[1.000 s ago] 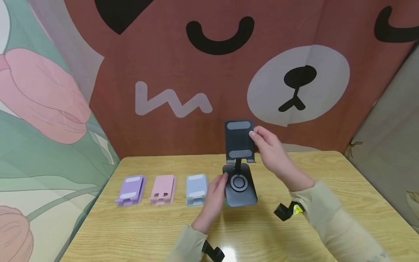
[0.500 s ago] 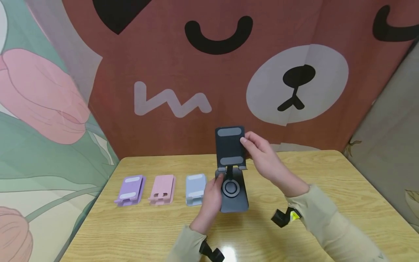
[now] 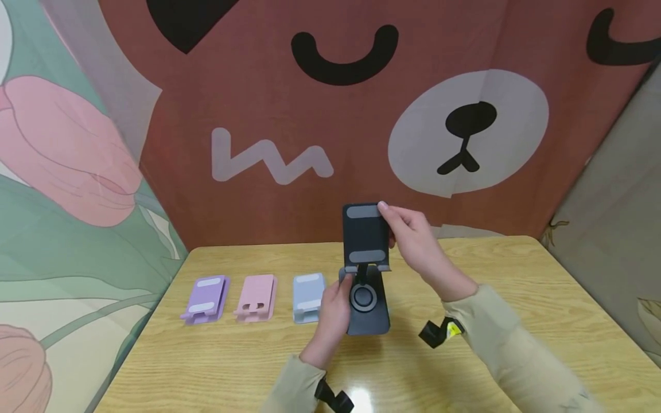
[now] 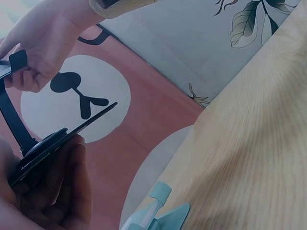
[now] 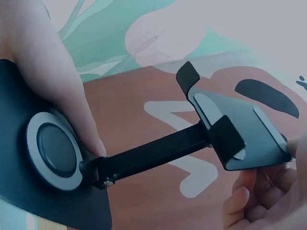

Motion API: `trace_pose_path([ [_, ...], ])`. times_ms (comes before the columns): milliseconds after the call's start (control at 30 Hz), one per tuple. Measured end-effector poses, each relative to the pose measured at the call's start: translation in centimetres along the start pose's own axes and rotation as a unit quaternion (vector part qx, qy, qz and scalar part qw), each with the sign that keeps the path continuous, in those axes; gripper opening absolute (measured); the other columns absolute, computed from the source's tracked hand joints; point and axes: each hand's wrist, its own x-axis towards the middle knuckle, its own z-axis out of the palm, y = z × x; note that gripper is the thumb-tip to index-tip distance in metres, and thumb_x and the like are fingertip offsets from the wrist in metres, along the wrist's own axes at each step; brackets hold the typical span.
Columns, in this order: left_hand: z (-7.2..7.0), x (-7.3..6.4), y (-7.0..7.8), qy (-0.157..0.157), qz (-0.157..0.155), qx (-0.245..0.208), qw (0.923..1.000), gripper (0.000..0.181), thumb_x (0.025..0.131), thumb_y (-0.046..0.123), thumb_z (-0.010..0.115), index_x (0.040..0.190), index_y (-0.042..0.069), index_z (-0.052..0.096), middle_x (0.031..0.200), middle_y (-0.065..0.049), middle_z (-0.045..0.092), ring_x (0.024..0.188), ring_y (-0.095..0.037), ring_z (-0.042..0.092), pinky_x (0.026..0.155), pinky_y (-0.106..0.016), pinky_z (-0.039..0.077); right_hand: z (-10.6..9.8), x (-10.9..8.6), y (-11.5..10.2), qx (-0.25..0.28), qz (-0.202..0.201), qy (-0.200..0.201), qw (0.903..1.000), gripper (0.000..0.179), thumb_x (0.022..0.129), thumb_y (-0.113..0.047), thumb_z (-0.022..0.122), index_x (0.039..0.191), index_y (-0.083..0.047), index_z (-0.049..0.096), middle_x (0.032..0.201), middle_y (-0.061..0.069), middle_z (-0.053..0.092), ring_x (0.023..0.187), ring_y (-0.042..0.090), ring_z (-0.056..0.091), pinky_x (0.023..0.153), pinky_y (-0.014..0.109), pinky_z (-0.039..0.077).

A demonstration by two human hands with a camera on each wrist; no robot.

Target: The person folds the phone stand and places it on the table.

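A black folding phone stand (image 3: 365, 234) is held up over the table, its arm raised between the base and the cradle plate. My left hand (image 3: 334, 312) grips the left edge of the base (image 5: 55, 206), thumb on top and fingers beneath. With the thumb at the cradle's upper right corner, my right hand (image 3: 417, 238) pinches the plate. The right wrist view shows the arm (image 5: 153, 153) stretched between base and cradle, and the cradle's two curled lips. Low in the left wrist view is a teal stand (image 4: 158, 211), mostly hidden behind the black one in the head view.
On the wooden table (image 3: 206, 367), a purple phone stand (image 3: 206, 298), a pink one (image 3: 256, 297) and a light blue one (image 3: 308, 297) lie folded in a row left of my hands. A bear-print cloth (image 3: 258, 212) hangs behind the table's back edge.
The black phone stand and both hands have shifted left and a little down. My right thumb has moved from the cradle's side edge up to its top corner.
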Motion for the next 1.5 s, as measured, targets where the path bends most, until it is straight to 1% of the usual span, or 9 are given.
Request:
trace_pose_path([
  [267,0.1,-0.2,0.2,0.004,0.003,0.015,0.9999,0.045,0.111,0.034,0.042,0.113,0.002,0.073,0.101,-0.008,0.075,0.105,-0.021,0.065,0.096,-0.043,0.047,1.6,0.1,0.3,0.041,0.025,0.013,0.9988,0.064,0.108,-0.053,0.04,0.099,0.001,0.074,0.087,0.013,0.067,0.085,0.03,0.058,0.078,0.044,0.047],
  [433,0.0,-0.2,0.0,0.024,0.013,0.023,0.9994,0.041,0.11,0.03,0.043,0.109,0.004,0.074,0.099,-0.006,0.074,0.103,-0.02,0.065,0.092,-0.042,0.047,2.4,-0.1,0.5,0.057,0.023,0.035,0.9975,0.064,0.108,-0.053,0.039,0.096,0.0,0.073,0.084,0.014,0.065,0.079,0.032,0.059,0.071,0.043,0.049],
  [567,-0.1,-0.1,-0.3,0.04,0.024,0.014,0.9988,0.038,0.109,0.025,0.044,0.105,0.002,0.074,0.096,-0.007,0.074,0.098,-0.02,0.064,0.087,-0.039,0.048,3.0,-0.1,0.5,0.042,0.008,0.054,0.9976,0.063,0.108,-0.052,0.04,0.091,0.0,0.072,0.079,0.015,0.063,0.072,0.033,0.059,0.062,0.042,0.051],
  [767,-0.4,0.0,-0.1,0.07,0.025,0.012,0.9972,0.038,0.108,0.025,0.045,0.093,0.003,0.072,0.081,-0.004,0.068,0.084,-0.017,0.058,0.08,-0.036,0.045,3.5,-0.3,0.4,0.02,0.001,0.065,0.9977,0.061,0.108,-0.051,0.041,0.093,-0.002,0.073,0.079,0.013,0.065,0.072,0.031,0.059,0.062,0.042,0.05],
  [967,-0.5,0.0,-0.3,0.078,0.044,0.0,0.996,0.043,0.111,0.027,0.042,0.094,0.002,0.072,0.087,-0.008,0.072,0.087,-0.021,0.065,0.079,-0.035,0.051,4.0,-0.6,0.6,0.028,0.007,0.078,0.9965,0.062,0.107,-0.052,0.042,0.084,-0.002,0.07,0.073,0.013,0.062,0.066,0.032,0.058,0.057,0.041,0.05],
  [1167,-0.5,-0.1,-0.3,0.081,0.066,-0.005,0.9945,0.045,0.112,0.031,0.042,0.091,0.003,0.07,0.07,-0.009,0.063,0.081,-0.022,0.066,0.072,-0.033,0.054,4.2,-0.6,0.6,0.032,0.006,0.078,0.9964,0.062,0.108,-0.052,0.041,0.083,-0.003,0.069,0.071,0.014,0.061,0.064,0.033,0.058,0.056,0.041,0.049],
  [1367,-0.7,0.1,-0.5,0.089,0.057,-0.006,0.9944,0.043,0.111,0.033,0.042,0.096,0.006,0.073,0.081,-0.006,0.069,0.087,-0.02,0.066,0.077,-0.034,0.054,4.3,-1.0,0.7,0.03,0.027,0.073,0.9965,0.063,0.107,-0.054,0.04,0.086,-0.003,0.07,0.073,0.014,0.062,0.066,0.033,0.058,0.058,0.041,0.049],
  [1433,-0.7,0.1,-0.5,0.095,0.052,-0.005,0.9941,0.042,0.111,0.032,0.043,0.095,0.006,0.073,0.077,-0.005,0.066,0.086,-0.019,0.065,0.077,-0.034,0.054,4.5,-1.2,0.8,0.033,0.035,0.067,0.9966,0.063,0.107,-0.054,0.04,0.089,-0.003,0.072,0.075,0.013,0.063,0.067,0.032,0.059,0.059,0.041,0.05],
  [1500,-0.7,0.2,-0.6,0.104,0.048,-0.002,0.9934,0.041,0.111,0.031,0.044,0.09,0.006,0.07,0.069,-0.003,0.058,0.077,-0.018,0.061,0.074,-0.032,0.051,4.7,-1.5,1.0,0.036,0.043,0.061,0.9966,0.062,0.108,-0.053,0.04,0.091,-0.003,0.073,0.076,0.013,0.065,0.067,0.032,0.06,0.059,0.04,0.051],
])
